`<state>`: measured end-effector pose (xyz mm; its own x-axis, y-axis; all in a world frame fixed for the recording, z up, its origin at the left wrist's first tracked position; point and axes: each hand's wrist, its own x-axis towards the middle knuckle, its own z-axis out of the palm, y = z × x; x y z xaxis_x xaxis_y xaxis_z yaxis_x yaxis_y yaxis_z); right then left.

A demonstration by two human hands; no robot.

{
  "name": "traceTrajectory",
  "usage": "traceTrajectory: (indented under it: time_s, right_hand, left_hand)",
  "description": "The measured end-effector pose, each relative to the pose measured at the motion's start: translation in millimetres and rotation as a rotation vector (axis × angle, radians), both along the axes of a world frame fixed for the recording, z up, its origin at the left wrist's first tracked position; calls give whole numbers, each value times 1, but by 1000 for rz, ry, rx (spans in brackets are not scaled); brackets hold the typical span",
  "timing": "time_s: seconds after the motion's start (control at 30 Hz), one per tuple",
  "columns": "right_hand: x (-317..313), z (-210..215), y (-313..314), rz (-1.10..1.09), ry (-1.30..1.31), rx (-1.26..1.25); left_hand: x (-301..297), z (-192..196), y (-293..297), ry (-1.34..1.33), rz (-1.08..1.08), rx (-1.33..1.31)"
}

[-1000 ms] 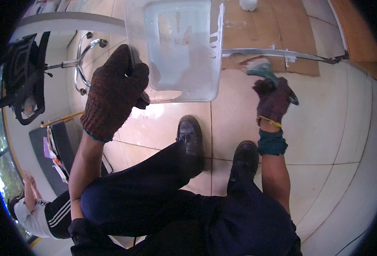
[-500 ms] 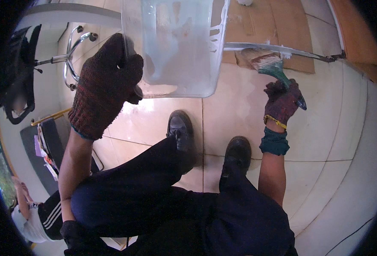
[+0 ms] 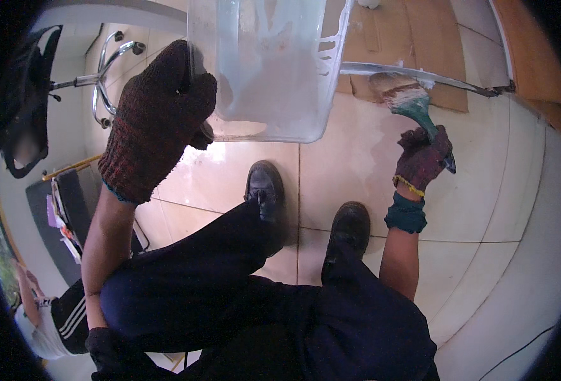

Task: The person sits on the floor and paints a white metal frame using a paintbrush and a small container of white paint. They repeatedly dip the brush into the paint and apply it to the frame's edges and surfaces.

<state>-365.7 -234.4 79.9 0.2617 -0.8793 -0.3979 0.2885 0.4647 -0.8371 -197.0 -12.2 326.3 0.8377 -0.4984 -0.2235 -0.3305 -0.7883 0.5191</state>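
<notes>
My left hand [image 3: 160,117], in a dark knitted glove, is closed on the side of a clear plastic tub [image 3: 268,95] smeared with white paint. The tub hangs above the floor, and its far end is cut off by the top of the picture. On the right, my gloved right hand [image 3: 422,159] grips a paintbrush [image 3: 412,108] by its handle. The brush has a green ferrule and whitish, paint-caked bristles. Its bristles lie close to a long, narrow metal strip [image 3: 449,79] with white paint on it; whether they touch, I cannot tell.
Brown cardboard [image 3: 423,38] lies on the tiled floor [image 3: 350,159] beneath the strip. An orange-brown panel [image 3: 534,63] stands at the far right. To the left are a chair with a chrome wheeled base [image 3: 106,82], a dark seat [image 3: 55,222] holding papers, and another person [image 3: 55,324].
The tub has shifted slightly right and up in the picture, with my left hand still on it. My right hand and the brush have barely moved.
</notes>
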Motion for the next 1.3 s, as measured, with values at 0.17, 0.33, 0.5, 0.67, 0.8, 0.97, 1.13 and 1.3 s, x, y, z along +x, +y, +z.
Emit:
traceTrajectory:
  time_s: [0.17, 0.33, 0.5, 0.67, 0.8, 0.97, 1.13, 1.3]
  right_hand:
    - [1, 11, 33, 241, -102, -7]
    - [26, 8, 41, 321, -24, -144]
    - [-7, 6, -5, 99, 21, -134]
    - [-9, 23, 24, 163, 39, -74]
    - [14, 15, 37, 239, -51, -163]
    - [-8, 13, 5, 59, 72, -172]
    - [-7, 17, 26, 180, 9, -109]
    - [9, 15, 24, 208, 35, -171]
  left_hand:
    - [1, 1, -4, 2, 0, -20]
    - [3, -3, -2, -39, -21, -18]
    - [0, -3, -4, -37, 16, -7]
    - [2, -5, -2, -98, -27, 15]
    - [1, -4, -4, -43, -10, -13]
    - [2, -5, 2, 20, 38, -28]
    - [8, -12, 8, -37, 8, -21]
    - [7, -5, -1, -55, -4, 36]
